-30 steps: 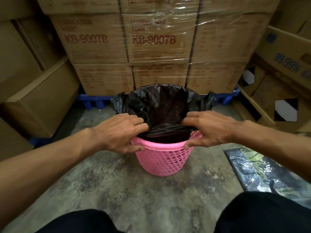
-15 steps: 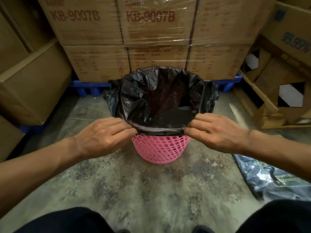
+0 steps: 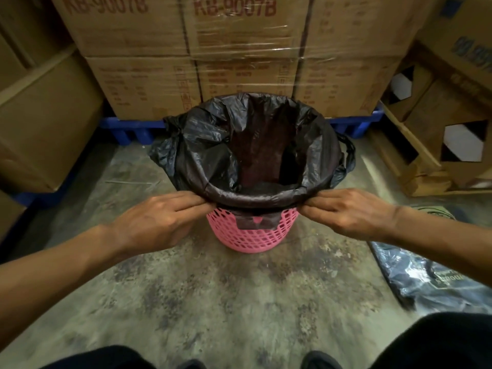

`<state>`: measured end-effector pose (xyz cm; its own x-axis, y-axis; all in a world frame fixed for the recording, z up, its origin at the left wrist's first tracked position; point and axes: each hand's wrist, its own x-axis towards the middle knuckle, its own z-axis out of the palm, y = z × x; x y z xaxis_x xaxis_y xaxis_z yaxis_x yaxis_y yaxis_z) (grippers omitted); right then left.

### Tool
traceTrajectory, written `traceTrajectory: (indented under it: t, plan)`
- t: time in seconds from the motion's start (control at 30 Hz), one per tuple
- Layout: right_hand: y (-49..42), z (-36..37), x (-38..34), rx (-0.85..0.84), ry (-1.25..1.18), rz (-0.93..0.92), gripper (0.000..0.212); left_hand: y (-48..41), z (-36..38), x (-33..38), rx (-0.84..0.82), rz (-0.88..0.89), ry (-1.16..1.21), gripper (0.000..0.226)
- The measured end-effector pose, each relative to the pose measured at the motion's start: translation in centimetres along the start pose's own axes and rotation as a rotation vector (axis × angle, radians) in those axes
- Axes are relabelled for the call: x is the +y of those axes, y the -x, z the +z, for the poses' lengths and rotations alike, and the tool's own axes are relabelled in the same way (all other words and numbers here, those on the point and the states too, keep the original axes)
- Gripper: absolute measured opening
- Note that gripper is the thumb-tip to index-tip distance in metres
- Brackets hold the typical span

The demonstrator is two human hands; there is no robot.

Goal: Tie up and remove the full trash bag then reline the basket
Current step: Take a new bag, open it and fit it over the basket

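A pink lattice basket (image 3: 250, 235) stands on the concrete floor in front of me. A black trash bag (image 3: 266, 145) lines it, its mouth wide and folded down over the near rim, its handles hanging off the left and right sides. My left hand (image 3: 157, 222) pinches the bag's folded edge at the near left of the rim. My right hand (image 3: 348, 214) pinches the same edge at the near right. The inside of the bag looks dark and mostly hollow.
Shrink-wrapped cardboard boxes (image 3: 239, 49) on a blue pallet (image 3: 127, 129) stand right behind the basket. More boxes flank the left (image 3: 45, 115) and right (image 3: 439, 115). A dark plastic packet (image 3: 431, 278) lies on the floor at the right. My knees show at the bottom edge.
The bag's edge has been pulled down over the near rim. Both hands slid apart along the rim and lower. My view pulled back and tilted down.
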<state>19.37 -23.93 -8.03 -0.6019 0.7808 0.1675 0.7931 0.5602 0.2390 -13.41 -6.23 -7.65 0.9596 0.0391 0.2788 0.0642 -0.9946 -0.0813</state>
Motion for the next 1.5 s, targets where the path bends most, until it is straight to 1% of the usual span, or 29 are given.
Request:
traceTrajectory:
  t: [0.07,0.13,0.17,0.2,0.23,0.27,0.33,0.37,0.4,0.43,0.47,0.5,0.53,0.6,0.63,0.7,0.77,0.83,0.9,0.97,1.03,1.1,1.17,1.27,1.3,1.37,1.43,1.47,1.5]
  plan:
    - [0.6,-0.7,-0.3,0.033,0.014,-0.002,0.034,0.6,-0.9,0.4,0.034,-0.021,0.017,0.034]
    - [1.3,-2.0,-0.6,0.108,0.006,0.016,0.024,1.2,-2.2,0.8,0.126,-0.057,0.031,0.035]
    - [1.4,-2.8,-0.6,0.151,-0.012,0.051,0.022,1.0,-2.8,0.9,0.192,-0.101,0.041,0.032]
    - [1.2,-3.6,-0.3,0.212,-0.033,0.133,0.021,0.5,-3.5,0.8,0.254,-0.182,0.063,0.027]
    - [0.8,-4.1,0.4,0.274,-0.057,0.275,0.022,-0.3,-3.9,0.2,0.301,-0.311,0.1,0.024]
    - [0.2,-4.6,1.3,0.309,-0.061,0.485,0.026,-1.4,-4.1,-0.5,0.334,-0.488,0.125,0.023]
    - [-1.3,-4.3,4.2,0.26,-0.092,1.015,0.039,-3.7,-3.7,-3.3,0.331,-0.969,0.203,0.034]
    - [-2.1,-4.2,5.6,0.204,-0.205,1.27,0.051,-5.0,-3.5,-4.8,0.296,-1.24,0.281,0.042]
    - [-2.9,-4.0,6.7,0.166,-0.395,1.46,0.063,-6.1,-3.1,-6.0,0.281,-1.463,0.424,0.048]
    - [-3.7,-3.6,7.7,0.167,-0.627,1.581,0.068,-7.0,-2.6,-7.0,0.296,-1.612,0.608,0.049]
    - [-4.4,-3.3,8.2,0.176,-0.844,1.653,0.066,-7.7,-2.0,-7.6,0.311,-1.69,0.765,0.047]
    - [-5.0,-3.0,8.4,0.176,-1.009,1.686,0.059,-8.2,-1.4,-7.6,0.272,-1.711,0.818,0.044]
    - [-5.3,-2.4,8.6,0.16,-1.081,1.69,0.054,-8.5,-0.9,-7.7,0.216,-1.679,0.754,0.046]
    - [-6.0,-1.5,8.7,0.148,-1.04,1.661,0.058,-8.7,-0.6,-7.3,0.113,-1.527,0.472,0.054]
    - [-6.1,-1.2,8.7,0.17,-0.988,1.655,0.061,-8.5,-0.6,-7.3,0.099,-1.458,0.37,0.057]
    - [-6.0,-0.7,8.6,0.224,-0.962,1.667,0.063,-7.9,-0.4,-7.5,0.122,-1.408,0.294,0.061]
    - [-5.7,-0.3,8.5,0.287,-1.011,1.671,0.065,-7.3,-0.3,-7.7,0.161,-1.381,0.241,0.063]
    - [-5.7,0.0,8.3,0.37,-1.1,1.69,0.064,-6.9,0.0,-7.9,0.175,-1.401,0.243,0.062]
    - [-5.6,0.4,8.5,0.472,-1.215,1.761,0.061,-6.3,1.1,-8.3,0.208,-1.495,0.347,0.062]
    - [-5.2,0.8,8.9,0.52,-1.279,1.826,0.055,-5.6,2.7,-8.6,0.235,-1.582,0.467,0.058]
    - [-4.5,1.4,8.8,0.547,-1.276,1.848,0.049,-5.5,3.9,-8.4,0.199,-1.589,0.529,0.045]
    - [-4.1,2.2,8.3,0.548,-1.235,1.833,0.035,-6.2,4.3,-8.2,0.153,-1.594,0.498,0.033]
    - [-4.2,3.5,8.0,0.531,-1.195,1.822,0.032,-6.9,4.6,-8.2,0.127,-1.566,0.478,0.03]
    - [-4.3,6.4,8.8,0.516,-1.126,1.889,0.03,-6.7,5.9,-8.5,0.164,-1.558,0.574,0.03]
    - [-4.0,7.8,9.3,0.479,-1.085,1.88,0.028,-6.5,6.3,-8.4,0.165,-1.537,0.616,0.028]
    - [-3.8,8.6,9.3,0.382,-1.064,1.816,0.022,-6.4,6.7,-8.0,0.196,-1.514,0.797,0.022]
    - [-3.9,7.3,8.5,0.427,-1.142,1.795,0.021,-6.5,6.4,-7.8,0.151,-1.553,1.097,0.021]
    - [-3.7,6.7,8.3,0.444,-1.183,1.804,0.025,-6.4,6.1,-7.9,0.096,-1.583,1.192,0.02]
    - [-3.6,6.6,8.4,0.437,-1.23,1.812,0.028,-6.1,5.9,-8.2,0.066,-1.608,1.212,0.017]
